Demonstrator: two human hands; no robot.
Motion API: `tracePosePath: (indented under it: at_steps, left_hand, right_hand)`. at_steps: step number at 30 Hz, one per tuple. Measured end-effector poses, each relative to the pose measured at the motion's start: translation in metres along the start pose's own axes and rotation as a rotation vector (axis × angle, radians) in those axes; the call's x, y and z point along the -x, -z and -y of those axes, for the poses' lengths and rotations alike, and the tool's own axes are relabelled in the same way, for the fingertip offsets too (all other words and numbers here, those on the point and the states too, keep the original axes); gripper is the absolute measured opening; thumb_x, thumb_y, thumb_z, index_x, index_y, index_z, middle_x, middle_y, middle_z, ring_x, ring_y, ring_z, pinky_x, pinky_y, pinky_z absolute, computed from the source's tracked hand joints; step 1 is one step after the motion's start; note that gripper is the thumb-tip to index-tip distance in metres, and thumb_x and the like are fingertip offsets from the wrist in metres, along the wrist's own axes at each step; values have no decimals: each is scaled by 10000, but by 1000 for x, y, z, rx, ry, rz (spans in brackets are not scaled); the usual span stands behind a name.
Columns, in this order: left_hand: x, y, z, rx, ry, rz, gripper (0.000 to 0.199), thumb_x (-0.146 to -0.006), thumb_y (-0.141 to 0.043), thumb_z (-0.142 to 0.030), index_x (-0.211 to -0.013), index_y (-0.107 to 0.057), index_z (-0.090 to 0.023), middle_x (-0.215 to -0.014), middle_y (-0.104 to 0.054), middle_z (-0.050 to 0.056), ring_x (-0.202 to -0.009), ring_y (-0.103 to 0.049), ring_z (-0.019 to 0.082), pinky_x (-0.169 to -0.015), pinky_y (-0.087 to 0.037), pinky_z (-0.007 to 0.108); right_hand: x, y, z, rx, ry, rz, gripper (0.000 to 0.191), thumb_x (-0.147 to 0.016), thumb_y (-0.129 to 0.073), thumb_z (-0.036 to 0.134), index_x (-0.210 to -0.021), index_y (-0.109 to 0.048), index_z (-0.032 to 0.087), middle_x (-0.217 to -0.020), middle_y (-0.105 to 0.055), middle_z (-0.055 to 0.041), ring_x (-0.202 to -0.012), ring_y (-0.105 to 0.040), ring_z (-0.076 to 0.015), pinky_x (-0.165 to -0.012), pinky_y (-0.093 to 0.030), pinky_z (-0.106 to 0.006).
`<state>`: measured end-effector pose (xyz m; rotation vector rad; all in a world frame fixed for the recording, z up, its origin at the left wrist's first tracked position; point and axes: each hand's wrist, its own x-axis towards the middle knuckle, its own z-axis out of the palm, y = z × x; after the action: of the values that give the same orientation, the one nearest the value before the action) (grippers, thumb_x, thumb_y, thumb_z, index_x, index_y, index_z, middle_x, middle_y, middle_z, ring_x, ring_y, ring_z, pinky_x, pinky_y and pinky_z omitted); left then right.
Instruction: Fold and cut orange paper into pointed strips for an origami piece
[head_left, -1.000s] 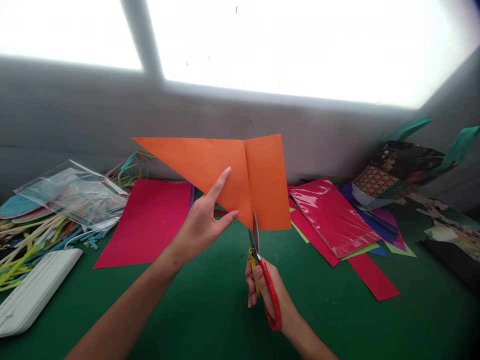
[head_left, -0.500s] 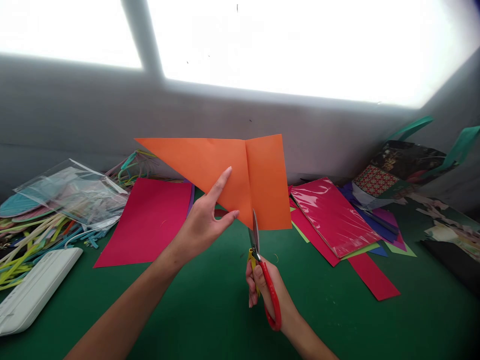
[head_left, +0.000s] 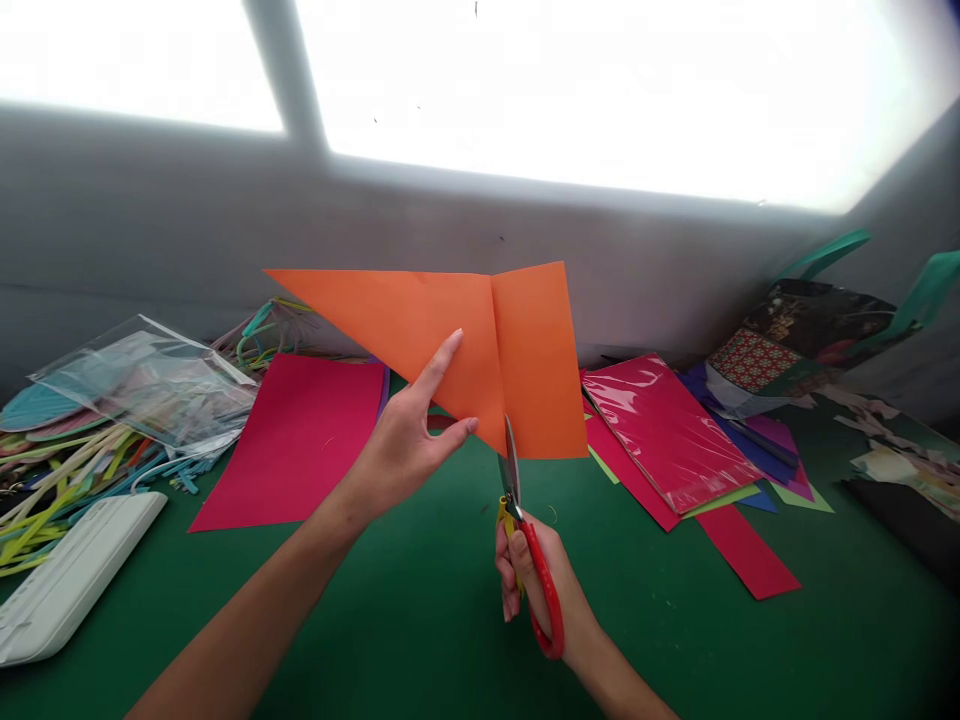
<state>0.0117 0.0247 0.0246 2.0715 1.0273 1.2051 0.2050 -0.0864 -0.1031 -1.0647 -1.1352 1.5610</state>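
An orange sheet of paper [head_left: 442,320], folded with a triangular flap to the left and a rectangular strip to the right of a crease, is held up above the table. My left hand [head_left: 412,430] grips its lower slanted edge, index finger on the front, thumb apart, the other fingers hidden behind. In my right hand [head_left: 536,570] is a pair of scissors [head_left: 546,595] with red and yellow handles, pointing upward. The blades are at the bottom edge of the paper, by the lower end of the crease.
Red paper [head_left: 300,440] lies left on the green table [head_left: 420,620]. A white glue gun-like or keyboard-like device [head_left: 75,580] and pipe cleaners [head_left: 67,480] under a clear plastic bag [head_left: 165,380] are far left. Right are a wrapped red paper pack [head_left: 667,430] and a patterned bag [head_left: 810,330].
The paper's right strip has swung slightly outward to the right. Both hands stay almost where they were, and the scissors remain at the crease.
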Motion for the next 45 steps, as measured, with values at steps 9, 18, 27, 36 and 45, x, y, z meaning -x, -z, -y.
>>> tracePosePath:
  at_steps: [9,18,27,36,45]
  left_hand:
    - [1,-1,-3,33,14,-9,853,-963,-699,-298,-1683,-246,-364,-1733,-300,8,-1542,-405,343,-1213,-480,483]
    - [1,0,-2,39,9,-6,848,-967,-694,-296,-1684,-245,-355,-1733,-303,-2,-1555,-382,329,-1268,-407,484]
    - [2,-9,-5,120,45,-71,797,-985,-660,-299,-1672,-265,-379,-1707,-360,6,-1436,-549,332,-1054,-626,448]
    - [1,-11,-2,20,37,-121,802,-968,-688,-295,-1666,-297,-354,-1635,-484,21,-1487,-491,338,-1200,-494,513]
    - [0,-12,1,36,51,-115,811,-965,-693,-300,-1669,-295,-347,-1621,-501,27,-1465,-519,342,-1195,-499,524]
  right_hand:
    - [1,-2,3,-9,-20,-15,552,-953,-566,751,-868,-510,208,-612,-481,69,-394,-437,-70,-382,-443,-206]
    - [3,-1,3,-11,-13,-19,503,-975,-596,686,-854,-509,206,-561,-492,77,-351,-424,-62,-344,-397,-182]
    - [5,0,3,53,-9,-45,523,-951,-609,712,-831,-504,214,-538,-505,72,-344,-433,-73,-336,-361,-183]
    - [5,-1,7,57,-20,-58,521,-921,-659,701,-813,-506,215,-526,-517,73,-331,-448,-81,-319,-356,-186]
    - [6,-2,10,58,-48,-68,588,-831,-715,766,-802,-501,219,-513,-530,71,-317,-443,-84,-308,-341,-186]
